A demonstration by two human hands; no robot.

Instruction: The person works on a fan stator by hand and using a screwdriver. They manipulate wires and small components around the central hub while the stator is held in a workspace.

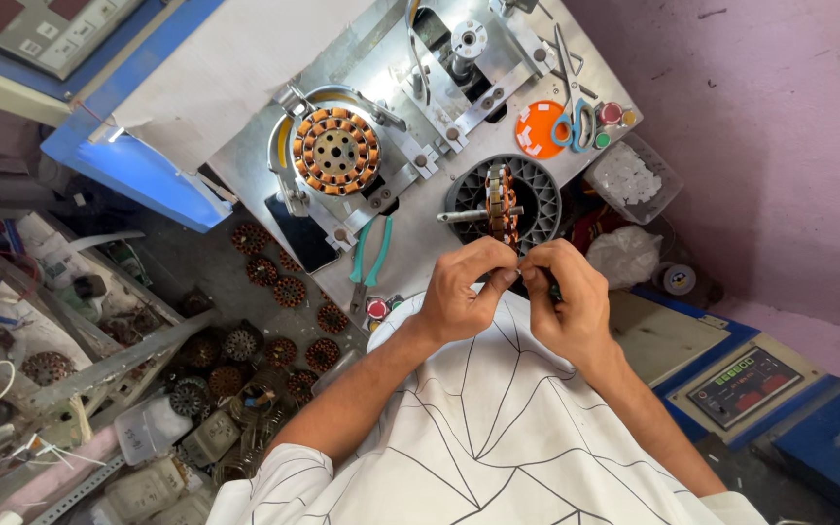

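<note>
My left hand (464, 287) and my right hand (566, 297) meet fingertip to fingertip just below a copper-wound stator (501, 202) that stands on edge on a shaft over a round slotted fixture (537, 190). Both hands pinch something very small between thumb and fingers, probably a thin wire; it is too small to make out. A dark tool tip shows under my right hand. A second copper-wound stator (335, 149) lies flat in a clamp on the metal machine bed (420, 224) to the left.
Green-handled pliers (371, 255) lie on the bed beside a dark phone (303, 233). Blue-handled scissors (573, 117) and an orange disc (537, 129) are at the back right, with a clear tray of white bits (631, 177). Several wound stators (279, 321) litter the floor left.
</note>
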